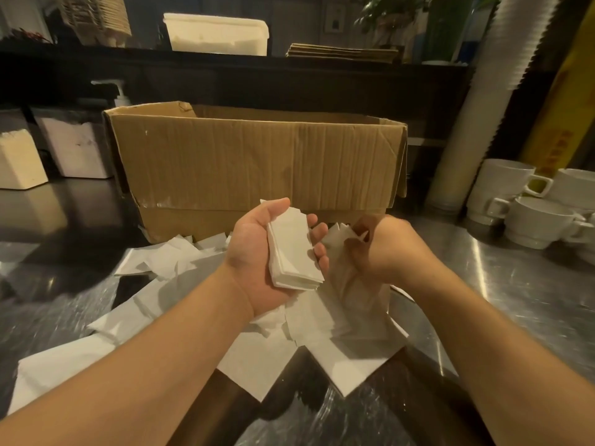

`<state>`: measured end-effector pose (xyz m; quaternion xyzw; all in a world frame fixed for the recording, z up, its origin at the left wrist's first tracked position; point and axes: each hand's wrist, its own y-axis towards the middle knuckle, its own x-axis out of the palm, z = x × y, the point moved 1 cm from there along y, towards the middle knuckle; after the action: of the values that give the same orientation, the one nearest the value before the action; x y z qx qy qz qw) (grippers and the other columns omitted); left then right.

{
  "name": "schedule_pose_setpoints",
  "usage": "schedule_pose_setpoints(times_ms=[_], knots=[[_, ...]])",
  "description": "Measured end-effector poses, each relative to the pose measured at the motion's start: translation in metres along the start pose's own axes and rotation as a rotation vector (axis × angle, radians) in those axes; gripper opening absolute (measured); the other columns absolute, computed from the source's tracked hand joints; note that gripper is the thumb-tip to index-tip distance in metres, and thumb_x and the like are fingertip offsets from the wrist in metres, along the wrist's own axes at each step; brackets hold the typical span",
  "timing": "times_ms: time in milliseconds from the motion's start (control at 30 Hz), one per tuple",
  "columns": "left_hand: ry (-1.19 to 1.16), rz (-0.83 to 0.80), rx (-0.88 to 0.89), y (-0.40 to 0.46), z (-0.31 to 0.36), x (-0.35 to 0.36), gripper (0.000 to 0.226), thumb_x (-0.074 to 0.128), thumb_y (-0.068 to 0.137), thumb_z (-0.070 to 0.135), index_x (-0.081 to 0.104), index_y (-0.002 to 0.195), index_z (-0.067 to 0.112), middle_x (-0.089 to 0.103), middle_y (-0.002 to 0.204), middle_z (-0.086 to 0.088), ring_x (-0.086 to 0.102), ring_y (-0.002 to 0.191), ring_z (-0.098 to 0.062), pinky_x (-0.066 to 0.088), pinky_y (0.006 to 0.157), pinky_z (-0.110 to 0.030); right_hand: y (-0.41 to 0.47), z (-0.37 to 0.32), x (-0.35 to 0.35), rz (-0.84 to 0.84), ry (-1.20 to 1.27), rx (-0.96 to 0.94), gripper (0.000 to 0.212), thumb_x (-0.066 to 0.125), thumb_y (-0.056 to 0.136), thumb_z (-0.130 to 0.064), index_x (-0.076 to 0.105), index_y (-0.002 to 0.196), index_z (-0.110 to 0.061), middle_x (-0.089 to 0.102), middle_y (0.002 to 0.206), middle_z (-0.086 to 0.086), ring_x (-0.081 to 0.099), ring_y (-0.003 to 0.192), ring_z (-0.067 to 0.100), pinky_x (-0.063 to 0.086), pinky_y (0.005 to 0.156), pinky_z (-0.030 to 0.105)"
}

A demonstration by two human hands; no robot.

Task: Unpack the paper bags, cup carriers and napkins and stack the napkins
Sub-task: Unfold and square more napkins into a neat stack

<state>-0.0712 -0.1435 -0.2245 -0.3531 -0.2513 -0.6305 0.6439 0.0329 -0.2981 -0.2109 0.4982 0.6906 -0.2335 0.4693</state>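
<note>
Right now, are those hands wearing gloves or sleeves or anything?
No. Both hands, the left and the right, are bare, with no gloves. No rings, watch or bracelet show. The forearms are bare too, with no sleeves in view.

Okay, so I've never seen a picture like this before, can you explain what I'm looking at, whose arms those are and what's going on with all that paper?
This is one picture from a camera worn on a person's head, looking forward and down, so the two bare arms reaching in from the bottom belong to the wearer. There is no machine here.

The left hand lies palm up and holds a neat small stack of folded white napkins. The right hand is curled around another napkin beside the stack.

Below the hands, loose white napkins lie scattered on a shiny metal counter. Behind them stands an open cardboard box. White cups are stacked to the right, next to a tall column of nested paper cups.
</note>
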Motion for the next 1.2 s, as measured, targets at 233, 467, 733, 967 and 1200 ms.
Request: schedule_pose_setpoints(times_ms=[233, 467, 733, 967, 1200], knots=[[0.008, 0.002, -0.004, 0.0, 0.001, -0.001, 0.044, 0.058, 0.086, 0.04, 0.058, 0.118, 0.01, 0.064, 0.098, -0.011, 0.056, 0.07, -0.025, 0.046, 0.074, -0.036, 0.002, 0.007, -0.007, 0.191, 0.231, -0.026, 0.026, 0.06, 0.099, -0.017, 0.064, 0.125, -0.019, 0.061, 0.101, -0.004, 0.054, 0.079, 0.006, 0.044, 0.061, 0.019], [0.005, 0.007, 0.062, 0.0, 0.005, 0.0, 0.04, 0.054, 0.088, 0.041, 0.057, 0.112, 0.009, 0.064, 0.093, -0.011, 0.054, 0.071, -0.026, 0.044, 0.073, -0.037, -0.016, -0.01, -0.031, 0.094, 1.058, 0.019, 0.011, 0.062, 0.1, -0.021, 0.068, 0.109, -0.021, 0.064, 0.111, 0.002, 0.063, 0.102, 0.025, 0.059, 0.064, 0.031], [-0.081, 0.062, 0.145, 0.002, 0.008, -0.002, 0.035, 0.053, 0.088, 0.04, 0.057, 0.104, 0.009, 0.062, 0.087, -0.01, 0.049, 0.068, -0.023, 0.04, 0.07, -0.033, -0.009, -0.003, -0.022, -0.104, 0.709, 0.111, 0.019, 0.066, 0.098, -0.025, 0.071, 0.115, -0.02, 0.069, 0.109, 0.003, 0.066, 0.103, 0.024, 0.059, 0.084, 0.039], [-0.071, 0.077, 0.133, 0.004, 0.007, -0.004, 0.035, 0.055, 0.087, 0.04, 0.057, 0.103, 0.009, 0.063, 0.089, -0.009, 0.048, 0.068, -0.023, 0.039, 0.071, -0.033, -0.001, 0.001, -0.01, -0.235, 0.103, -0.021, 0.044, 0.071, 0.093, -0.041, 0.063, 0.132, -0.021, 0.066, 0.121, -0.002, 0.063, 0.108, 0.02, 0.055, 0.091, 0.03], [-0.053, 0.084, 0.134, 0.004, 0.007, -0.003, 0.033, 0.055, 0.087, 0.04, 0.057, 0.101, 0.01, 0.064, 0.089, -0.01, 0.049, 0.068, -0.024, 0.04, 0.07, -0.033, 0.002, 0.004, -0.003, -0.279, -0.038, 0.001, 0.056, 0.069, 0.089, -0.057, 0.062, 0.133, -0.022, 0.058, 0.11, -0.004, 0.057, 0.094, 0.016, 0.045, 0.071, 0.021]])
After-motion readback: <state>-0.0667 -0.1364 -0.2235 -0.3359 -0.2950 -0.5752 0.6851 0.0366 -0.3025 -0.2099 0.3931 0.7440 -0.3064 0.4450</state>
